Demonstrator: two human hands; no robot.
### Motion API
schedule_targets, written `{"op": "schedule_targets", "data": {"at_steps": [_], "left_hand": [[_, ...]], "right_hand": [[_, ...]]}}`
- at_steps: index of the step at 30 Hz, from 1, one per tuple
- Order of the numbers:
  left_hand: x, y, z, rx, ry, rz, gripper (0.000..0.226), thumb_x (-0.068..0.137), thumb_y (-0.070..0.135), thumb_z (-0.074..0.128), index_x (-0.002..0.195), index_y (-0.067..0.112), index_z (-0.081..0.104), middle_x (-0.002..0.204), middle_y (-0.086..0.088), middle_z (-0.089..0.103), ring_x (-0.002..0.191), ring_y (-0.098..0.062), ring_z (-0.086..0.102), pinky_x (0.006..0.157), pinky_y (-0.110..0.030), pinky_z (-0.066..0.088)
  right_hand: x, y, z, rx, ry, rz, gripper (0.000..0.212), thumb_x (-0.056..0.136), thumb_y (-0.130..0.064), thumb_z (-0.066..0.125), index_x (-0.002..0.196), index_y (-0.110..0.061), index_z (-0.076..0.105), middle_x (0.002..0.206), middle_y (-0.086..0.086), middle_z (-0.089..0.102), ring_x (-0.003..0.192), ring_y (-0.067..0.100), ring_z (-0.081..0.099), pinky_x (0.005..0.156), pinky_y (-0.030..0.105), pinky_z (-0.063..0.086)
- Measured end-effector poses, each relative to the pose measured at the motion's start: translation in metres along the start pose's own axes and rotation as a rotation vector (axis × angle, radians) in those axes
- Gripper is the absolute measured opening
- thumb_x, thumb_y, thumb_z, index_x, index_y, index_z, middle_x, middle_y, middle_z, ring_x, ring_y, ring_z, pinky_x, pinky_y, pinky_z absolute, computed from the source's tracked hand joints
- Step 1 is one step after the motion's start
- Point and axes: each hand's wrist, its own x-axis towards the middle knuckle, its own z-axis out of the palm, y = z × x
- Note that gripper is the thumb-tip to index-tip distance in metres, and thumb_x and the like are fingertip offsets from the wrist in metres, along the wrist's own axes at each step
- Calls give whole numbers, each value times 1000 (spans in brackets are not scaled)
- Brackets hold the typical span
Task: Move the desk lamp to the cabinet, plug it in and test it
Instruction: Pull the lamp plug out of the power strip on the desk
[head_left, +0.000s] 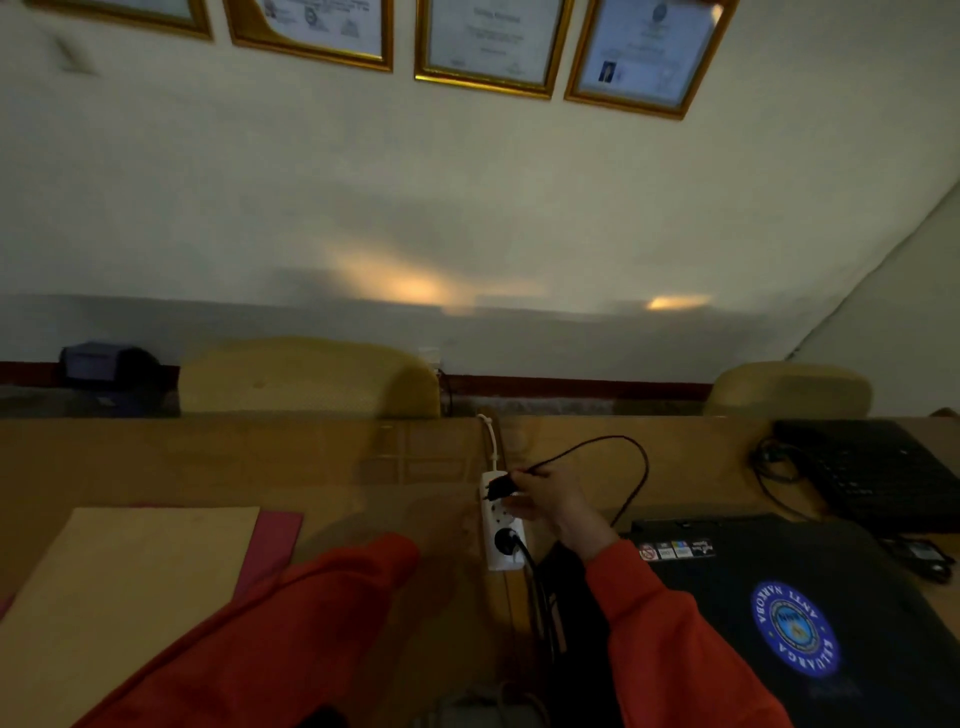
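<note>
The right hand (545, 501) is closed in a pinch grip on a small black plug (500, 486), holding it at the far end of a white strip (501, 519) that lies on the wooden table (363, 467). Whether the plug is seated in the strip's far socket or just clear of it cannot be told in this dim, blurred view. It is held by its body with the fingers behind it, probably so the pins can go straight in or out of the socket. Its long axis runs roughly left to right, nose toward the strip and cord end toward the hand. From there the thin black cord (634, 467) loops up, bends right and drops behind the wrist.

The strip runs away from the person, and a second black plug (506, 540) sits in its near socket. A closed laptop (779, 597) lies right of the strip and tan paper (130, 587) well to the left.

The lamp and cabinet are not in view. Only the left sleeve (322, 608) shows, the hand being hidden, so its grip cannot be told
</note>
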Motion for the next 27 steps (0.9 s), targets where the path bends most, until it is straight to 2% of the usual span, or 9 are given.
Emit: {"op": "schedule_targets", "data": {"at_steps": [5, 11, 14, 17, 19, 21, 23, 25, 27], "left_hand": [[-43, 6, -33, -31, 99, 22, 34, 90, 30, 53, 120, 15, 56, 123, -11, 61, 109, -25, 57, 86, -29, 41], [-105, 29, -73, -188, 174, 44, 30, 91, 29, 55, 115, 11, 61, 119, -11, 64, 105, -23, 59, 79, -26, 41], [-133, 45, -85, -242, 233, 57, 29, 94, 24, 51, 117, 9, 61, 122, -10, 64, 104, -18, 59, 81, -20, 41], [-158, 64, -86, -342, 231, 97, 24, 95, 23, 50, 104, 6, 64, 108, -17, 67, 83, -15, 58, 72, -21, 43], [-172, 74, -83, -350, 227, 139, 23, 90, 25, 59, 108, 12, 65, 107, -10, 69, 89, -15, 61, 80, -29, 47], [-183, 81, -76, -337, 281, 163, 21, 85, 24, 66, 103, 15, 66, 104, -7, 70, 87, -12, 60, 75, -24, 46], [-191, 86, -68, -346, 346, 163, 17, 83, 22, 68, 98, 15, 66, 101, -7, 70, 84, -11, 60, 69, -16, 44], [-198, 89, -60, -350, 392, 144, 17, 82, 23, 68, 98, 17, 65, 102, -5, 69, 84, -9, 60, 67, -10, 42], [-204, 90, -52, -360, 434, 135, 18, 81, 23, 69, 98, 19, 65, 102, -3, 70, 80, -5, 59, 64, -7, 43]], "right_hand": [[-58, 1, -10, 102, -134, -59, 11, 93, -12, 60, 102, -10, 64, 96, 12, 67, 76, 21, 67, 59, 27, 56], [-114, 18, -9, 76, -145, -167, 28, 89, -3, 61, 116, -5, 54, 111, 19, 61, 88, 29, 64, 66, 31, 54], [-137, 24, -8, 99, -155, -223, 32, 88, -3, 63, 118, -5, 54, 110, 22, 61, 81, 25, 64, 58, 27, 53], [-159, 29, -9, 134, -194, -293, 21, 88, -6, 64, 107, -11, 59, 101, 12, 67, 77, 19, 67, 53, 21, 53], [-172, 32, -9, 159, -196, -325, 14, 88, -5, 63, 98, -14, 60, 97, 9, 68, 79, 19, 68, 54, 20, 55], [-182, 36, -10, 155, -182, -345, 11, 89, -4, 62, 96, -12, 60, 94, 9, 68, 78, 18, 69, 56, 20, 57], [-193, 41, -13, 32, -160, -358, 7, 88, -8, 64, 95, -9, 62, 90, 8, 70, 70, 11, 69, 54, 15, 55], [-200, 47, -20, -322, -47, -430, 10, 85, -20, 69, 82, -12, 65, 80, 3, 70, 61, 2, 65, 52, 10, 50], [-205, 51, -27, -637, 181, -596, 19, 80, -30, 73, 80, -12, 67, 82, -1, 67, 75, 7, 64, 64, 14, 47]]}}
